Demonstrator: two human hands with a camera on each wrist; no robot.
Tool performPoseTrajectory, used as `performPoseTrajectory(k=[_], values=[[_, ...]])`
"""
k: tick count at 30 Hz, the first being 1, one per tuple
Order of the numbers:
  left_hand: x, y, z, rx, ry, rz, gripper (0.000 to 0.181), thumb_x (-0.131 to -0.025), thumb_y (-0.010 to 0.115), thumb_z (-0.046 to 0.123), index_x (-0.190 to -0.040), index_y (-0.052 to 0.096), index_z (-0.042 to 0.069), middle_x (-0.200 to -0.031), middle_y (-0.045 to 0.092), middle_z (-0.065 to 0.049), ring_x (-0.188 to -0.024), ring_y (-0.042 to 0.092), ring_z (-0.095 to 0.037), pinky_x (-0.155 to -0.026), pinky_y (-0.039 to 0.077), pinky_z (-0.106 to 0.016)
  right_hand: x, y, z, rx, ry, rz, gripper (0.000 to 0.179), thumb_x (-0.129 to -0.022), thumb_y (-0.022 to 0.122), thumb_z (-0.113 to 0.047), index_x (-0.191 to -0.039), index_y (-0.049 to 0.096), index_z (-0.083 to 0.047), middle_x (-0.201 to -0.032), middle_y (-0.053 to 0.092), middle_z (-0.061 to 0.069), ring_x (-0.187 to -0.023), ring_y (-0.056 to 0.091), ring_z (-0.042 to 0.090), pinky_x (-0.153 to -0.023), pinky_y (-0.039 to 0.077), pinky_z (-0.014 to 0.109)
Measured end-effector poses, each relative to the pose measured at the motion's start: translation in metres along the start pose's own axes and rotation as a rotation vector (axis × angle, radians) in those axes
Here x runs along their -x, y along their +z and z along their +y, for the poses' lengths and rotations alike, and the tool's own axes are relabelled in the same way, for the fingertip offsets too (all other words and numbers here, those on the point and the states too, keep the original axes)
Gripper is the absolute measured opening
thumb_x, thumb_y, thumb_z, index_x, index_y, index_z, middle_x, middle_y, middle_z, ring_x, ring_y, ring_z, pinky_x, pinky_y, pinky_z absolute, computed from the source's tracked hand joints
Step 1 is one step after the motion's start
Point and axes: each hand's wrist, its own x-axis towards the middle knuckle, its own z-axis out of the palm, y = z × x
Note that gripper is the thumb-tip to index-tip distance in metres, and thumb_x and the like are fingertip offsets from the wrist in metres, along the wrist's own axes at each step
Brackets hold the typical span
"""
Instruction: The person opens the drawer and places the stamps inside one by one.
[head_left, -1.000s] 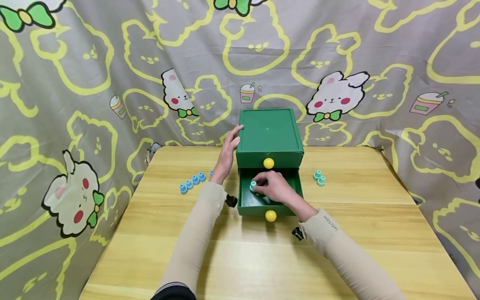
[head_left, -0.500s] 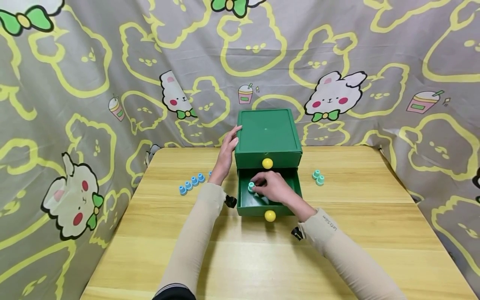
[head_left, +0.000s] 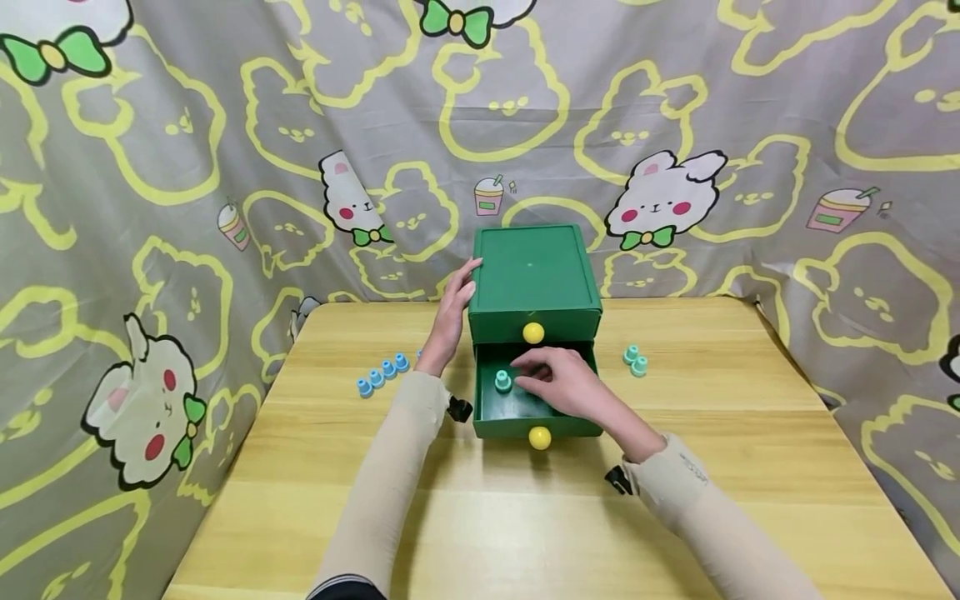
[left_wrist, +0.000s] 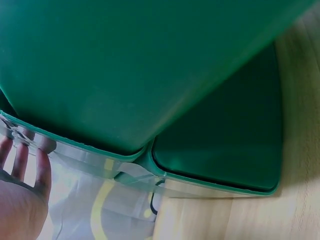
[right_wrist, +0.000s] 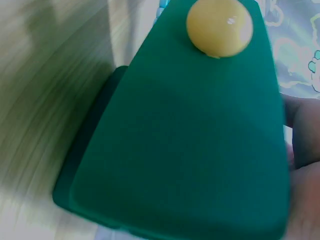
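1. The teal piece (head_left: 502, 381) stands upright inside the open lower drawer (head_left: 498, 428), near its left wall.
2. The right hand (head_left: 562, 383) is just beside it; its grip is parted, thumb away from forefinger, and has hold of nothing.
3. The left hand (head_left: 446, 321) rests along the left side of the green cabinet (head_left: 536, 267); its grip is not closed round anything.
4. I judge the teal piece to be light, stiff plastic, not fragile, perhaps a little slippery.
5. The best hold seems thumb and forefinger on its narrower top, above the wide base.
6. The cabinet, near the far edge of the tabletop (head_left: 525, 533), is probably light too; the yellow knob (head_left: 540, 438) suits for moving the drawer.
7. Toward the far right corner two more teal pieces (head_left: 638, 366), and toward the far left corner the blue pieces (head_left: 388, 369), should handle similarly.
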Motion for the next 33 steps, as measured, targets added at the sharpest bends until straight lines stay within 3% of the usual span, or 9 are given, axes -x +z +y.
performPoseTrajectory(k=[8,16,25,28,33], values=[[0.001,-0.001,0.002,-0.019,0.011,-0.002,0.048,-0.108,0.039,0.046,-0.155,0.044,0.04,-0.167,0.027,0.009,-0.155,0.027,-0.02,-0.125,0.023,-0.053,0.032,-0.031,0.02,-0.057,-0.076,0.068,0.027,-0.099,0.07,-0.015,-0.125,0.074,-0.009,-0.118,0.073,0.01,-0.101,0.069,0.017,-0.088,0.058,0.033],[-0.001,-0.001,0.0,-0.014,0.015,-0.011,0.052,-0.109,0.037,0.043,-0.159,0.042,0.031,-0.169,0.025,0.005,-0.156,0.025,-0.024,-0.125,0.022,-0.055,0.052,-0.069,0.053,-0.035,0.024,0.183,0.03,-0.103,0.066,-0.024,-0.128,0.073,-0.01,-0.123,0.074,0.012,-0.1,0.071,0.021,-0.083,0.056,0.024],[-0.001,0.0,-0.001,0.001,0.002,-0.004,0.053,-0.109,0.037,0.036,-0.16,0.04,0.024,-0.171,0.023,-0.002,-0.157,0.023,-0.028,-0.126,0.019,-0.055,0.06,-0.098,0.097,-0.029,0.123,0.318,0.036,-0.105,0.061,-0.032,-0.134,0.069,-0.012,-0.125,0.072,0.014,-0.097,0.061,-0.003,-0.078,0.049,0.013],[0.0,0.0,-0.001,0.0,0.005,0.0,0.052,-0.108,0.038,0.04,-0.159,0.042,0.029,-0.169,0.025,0.003,-0.156,0.025,-0.024,-0.126,0.021,-0.054,0.059,-0.1,0.11,-0.047,0.17,0.334,0.04,-0.106,0.06,-0.033,-0.138,0.066,-0.01,-0.129,0.069,0.017,-0.103,0.061,0.005,-0.078,0.048,0.013],[0.001,0.0,0.0,0.007,0.015,-0.001,0.051,-0.108,0.039,0.041,-0.157,0.044,0.032,-0.167,0.027,0.005,-0.154,0.026,-0.023,-0.125,0.023,-0.055,0.055,-0.094,0.133,-0.089,0.244,0.321,0.046,-0.106,0.059,-0.031,-0.144,0.059,-0.004,-0.134,0.063,0.023,-0.119,0.06,0.036,-0.082,0.047,0.019]])
